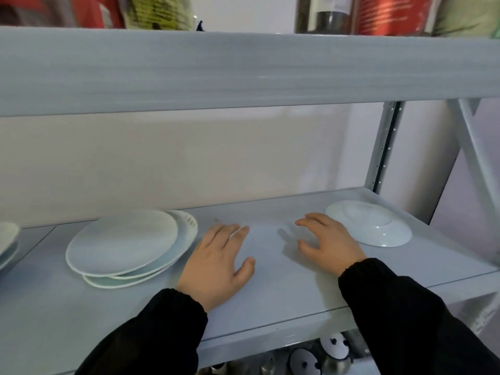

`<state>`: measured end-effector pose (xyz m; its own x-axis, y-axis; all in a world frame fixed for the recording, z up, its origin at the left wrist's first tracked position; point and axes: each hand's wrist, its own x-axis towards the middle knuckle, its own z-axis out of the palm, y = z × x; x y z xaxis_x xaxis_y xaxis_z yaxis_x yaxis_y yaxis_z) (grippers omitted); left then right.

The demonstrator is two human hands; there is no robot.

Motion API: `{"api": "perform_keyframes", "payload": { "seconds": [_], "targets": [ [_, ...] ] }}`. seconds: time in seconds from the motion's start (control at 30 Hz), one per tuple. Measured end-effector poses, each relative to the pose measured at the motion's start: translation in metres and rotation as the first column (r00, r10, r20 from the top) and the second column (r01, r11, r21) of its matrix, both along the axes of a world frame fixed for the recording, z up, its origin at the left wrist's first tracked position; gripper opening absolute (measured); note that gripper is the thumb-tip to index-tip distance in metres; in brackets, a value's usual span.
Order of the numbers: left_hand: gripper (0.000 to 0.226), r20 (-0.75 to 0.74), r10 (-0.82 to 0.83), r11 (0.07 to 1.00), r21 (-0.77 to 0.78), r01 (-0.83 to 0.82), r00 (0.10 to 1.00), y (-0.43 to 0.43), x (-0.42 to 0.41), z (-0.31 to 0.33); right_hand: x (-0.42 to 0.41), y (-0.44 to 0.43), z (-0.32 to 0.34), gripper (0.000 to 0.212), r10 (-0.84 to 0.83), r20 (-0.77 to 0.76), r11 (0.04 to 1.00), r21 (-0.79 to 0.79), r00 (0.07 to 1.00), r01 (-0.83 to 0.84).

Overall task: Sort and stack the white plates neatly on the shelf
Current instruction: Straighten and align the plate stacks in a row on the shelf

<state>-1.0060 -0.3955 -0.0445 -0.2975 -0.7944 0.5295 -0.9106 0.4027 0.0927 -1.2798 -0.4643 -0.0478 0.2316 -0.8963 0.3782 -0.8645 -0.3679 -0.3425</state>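
Note:
A loose stack of white plates lies on the grey shelf, left of centre, its plates shifted out of line. One white plate lies upside down at the right. More white plates are cut off by the left edge. My left hand hovers palm down just right of the stack, fingers relaxed and holding nothing. My right hand hangs over the shelf just left of the upturned plate, fingers spread and loosely bent, empty.
The upper shelf board hangs low over the working space, with jars and packets on top. A perforated metal upright stands at the back right. Pot lids lie on the level below.

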Motion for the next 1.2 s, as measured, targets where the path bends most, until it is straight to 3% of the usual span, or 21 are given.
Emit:
{"api": "perform_keyframes", "payload": {
  "seconds": [0.23,0.37,0.53,0.73,0.93,1.1,1.2],
  "targets": [
    [0.069,-0.024,0.057,0.995,0.085,-0.055,0.998,-0.015,-0.038,-0.005,-0.089,-0.028,-0.002,0.064,-0.187,-0.064,0.982,0.021,0.980,0.188],
    [0.075,-0.044,0.090,0.989,0.119,-0.084,0.995,-0.024,-0.055,-0.006,-0.137,-0.041,-0.003,0.074,-0.326,-0.103,0.934,0.120,0.940,0.337],
    [0.078,-0.082,0.123,0.982,0.155,-0.110,0.989,-0.030,-0.066,-0.008,-0.157,-0.050,-0.003,0.086,-0.327,-0.151,0.890,0.281,0.933,0.358],
    [0.080,-0.150,0.184,0.963,0.224,-0.148,0.971,-0.032,-0.060,-0.009,-0.134,-0.040,0.000,0.074,-0.147,-0.088,0.931,0.325,0.985,0.168],
    [0.066,-0.279,0.196,0.967,0.213,-0.139,0.940,-0.023,-0.051,-0.004,-0.108,-0.013,0.005,0.084,0.066,0.008,0.914,0.400,0.998,-0.064],
    [0.078,-0.395,0.164,0.974,0.210,-0.085,0.904,-0.007,-0.041,0.003,-0.052,0.038,0.008,0.086,0.395,-0.053,0.846,0.412,0.917,-0.340],
    [0.076,-0.424,0.129,0.980,0.195,-0.048,0.896,0.003,-0.033,0.006,-0.020,0.064,0.008,0.090,0.492,-0.080,0.798,0.438,0.867,-0.413]
  ]
}}
